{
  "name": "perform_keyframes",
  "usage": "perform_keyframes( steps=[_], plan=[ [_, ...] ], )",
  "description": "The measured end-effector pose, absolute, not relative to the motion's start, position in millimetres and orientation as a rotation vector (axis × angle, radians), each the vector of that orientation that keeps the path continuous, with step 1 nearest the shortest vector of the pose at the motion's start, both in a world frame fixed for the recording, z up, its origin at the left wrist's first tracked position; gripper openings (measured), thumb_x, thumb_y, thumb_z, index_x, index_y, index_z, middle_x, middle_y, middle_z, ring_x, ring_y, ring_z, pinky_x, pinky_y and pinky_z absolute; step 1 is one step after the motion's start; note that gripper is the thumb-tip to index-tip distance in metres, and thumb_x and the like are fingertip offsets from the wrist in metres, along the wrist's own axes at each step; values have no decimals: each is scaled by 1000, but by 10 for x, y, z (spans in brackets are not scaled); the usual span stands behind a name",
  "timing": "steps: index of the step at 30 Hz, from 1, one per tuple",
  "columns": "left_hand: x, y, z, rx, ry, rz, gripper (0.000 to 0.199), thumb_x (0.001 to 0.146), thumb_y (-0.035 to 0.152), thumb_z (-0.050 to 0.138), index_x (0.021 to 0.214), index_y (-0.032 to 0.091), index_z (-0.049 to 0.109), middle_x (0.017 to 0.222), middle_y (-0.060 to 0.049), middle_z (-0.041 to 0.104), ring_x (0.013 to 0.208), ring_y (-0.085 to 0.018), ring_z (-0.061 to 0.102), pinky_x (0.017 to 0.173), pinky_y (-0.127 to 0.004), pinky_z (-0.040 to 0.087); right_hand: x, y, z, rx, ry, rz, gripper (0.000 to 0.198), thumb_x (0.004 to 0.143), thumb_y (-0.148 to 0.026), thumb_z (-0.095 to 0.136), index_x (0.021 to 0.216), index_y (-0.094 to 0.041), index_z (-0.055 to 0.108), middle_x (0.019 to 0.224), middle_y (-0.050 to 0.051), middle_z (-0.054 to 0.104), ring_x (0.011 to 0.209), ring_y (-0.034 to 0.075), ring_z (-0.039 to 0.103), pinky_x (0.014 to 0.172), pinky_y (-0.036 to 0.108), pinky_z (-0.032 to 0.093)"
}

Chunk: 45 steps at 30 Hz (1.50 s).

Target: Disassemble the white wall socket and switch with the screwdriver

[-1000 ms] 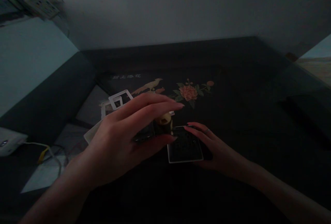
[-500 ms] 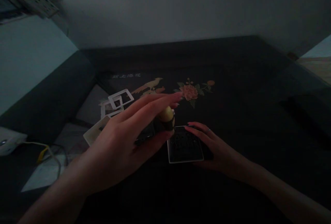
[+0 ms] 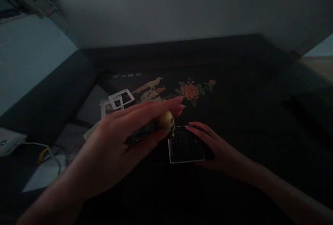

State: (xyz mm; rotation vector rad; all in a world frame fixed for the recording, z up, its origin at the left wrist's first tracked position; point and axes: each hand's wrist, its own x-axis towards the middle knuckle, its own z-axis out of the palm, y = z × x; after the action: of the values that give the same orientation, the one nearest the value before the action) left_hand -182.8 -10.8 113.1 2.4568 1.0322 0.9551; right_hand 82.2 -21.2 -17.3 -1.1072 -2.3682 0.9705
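Observation:
My left hand (image 3: 127, 131) is closed round a screwdriver (image 3: 166, 119) with a yellow and black handle; its shaft is hidden from me. The handle's butt end points toward the camera, above the left edge of a square wall socket panel (image 3: 186, 148). That panel is black inside with a thin white rim and lies on the dark table. My right hand (image 3: 212, 143), wearing a ring, grips the panel by its right side, fingertips on the top edge and thumb low. White square frames (image 3: 127, 92) lie beyond my left hand, partly covered by it.
The dark table (image 3: 249, 114) carries a printed bird and a red flower (image 3: 190, 92). A white box with a cable (image 3: 11, 143) sits at the left edge. Power strips (image 3: 39, 1) are at the upper left, and a dark flat object (image 3: 309, 114) lies at right.
My left hand has turned and tilted, so the screwdriver's butt end now faces the camera more. My right hand and the socket panel stay in place.

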Motion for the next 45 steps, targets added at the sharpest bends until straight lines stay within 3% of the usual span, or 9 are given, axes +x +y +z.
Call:
perform_keyframes(
  steps=[6, 10, 12, 19, 25, 30, 34, 40, 45],
  plan=[
    [-1819, -63, 1053, 2703, 1027, 1180, 27, 88, 16, 70, 115, 21, 69, 96, -2, 69, 81, -13, 68, 75, -20, 57, 833, -213, -198, -1117, -2371, 951, 84, 84, -29, 72, 153, -32, 24, 159, 12, 28, 146, 29, 35, 116, 48, 38],
    [-1873, -31, 1082, 2624, 1052, 936, 56, 94, 16, 58, 148, 21, 44, 122, -7, 68, 109, -21, 67, 95, -30, 57, 832, -214, -200, -1109, -2367, 951, 84, 84, -28, 72, 153, -32, 24, 159, 13, 28, 146, 29, 36, 115, 48, 39],
    [-1910, -43, 1118, 2583, 973, 834, 62, 94, 14, 54, 153, 23, 35, 128, -6, 67, 113, -21, 68, 97, -30, 57, 824, -214, -190, -1111, -2365, 955, 84, 83, -27, 71, 153, -33, 24, 159, 13, 29, 145, 30, 36, 115, 50, 39],
    [-1842, -62, 1056, 2733, 1056, 1081, 29, 90, 28, 70, 118, 29, 65, 98, 0, 72, 82, -16, 70, 76, -22, 58, 823, -215, -171, -1111, -2373, 936, 88, 82, -26, 72, 154, -35, 23, 158, 12, 30, 144, 32, 38, 114, 52, 41],
    [-1880, -44, 1119, 2630, 1004, 852, 46, 96, 21, 58, 141, 23, 50, 128, -4, 68, 110, -17, 68, 94, -23, 55, 829, -214, -175, -1116, -2378, 948, 86, 82, -26, 73, 153, -33, 24, 159, 13, 28, 146, 30, 35, 115, 50, 39],
    [-1860, -57, 1079, 2656, 1042, 1080, 36, 88, 24, 73, 123, 26, 63, 105, 1, 74, 87, -13, 72, 81, -19, 58, 823, -227, -177, -1124, -2372, 959, 86, 82, -26, 73, 152, -34, 23, 159, 11, 28, 146, 29, 35, 116, 49, 38],
    [-1835, -47, 1055, 2688, 1126, 1129, 28, 88, 26, 73, 115, 27, 66, 105, 0, 73, 91, -16, 72, 84, -21, 57, 826, -226, -178, -1130, -2366, 961, 84, 83, -26, 72, 152, -33, 25, 158, 12, 29, 145, 30, 36, 115, 49, 39],
    [-1915, -55, 1183, 2594, 1087, 873, 32, 94, 24, 63, 125, 28, 62, 111, 3, 74, 89, -15, 73, 84, -20, 58, 830, -220, -196, -1108, -2385, 925, 85, 83, -27, 73, 152, -32, 24, 158, 12, 29, 145, 29, 37, 115, 48, 39],
    [-1852, -63, 1119, 2721, 1079, 1146, 27, 84, 27, 78, 108, 24, 67, 98, 2, 73, 85, -14, 71, 82, -19, 58, 836, -221, -192, -1112, -2398, 910, 88, 83, -25, 73, 153, -32, 22, 158, 12, 28, 145, 28, 36, 115, 47, 39]
  ],
)
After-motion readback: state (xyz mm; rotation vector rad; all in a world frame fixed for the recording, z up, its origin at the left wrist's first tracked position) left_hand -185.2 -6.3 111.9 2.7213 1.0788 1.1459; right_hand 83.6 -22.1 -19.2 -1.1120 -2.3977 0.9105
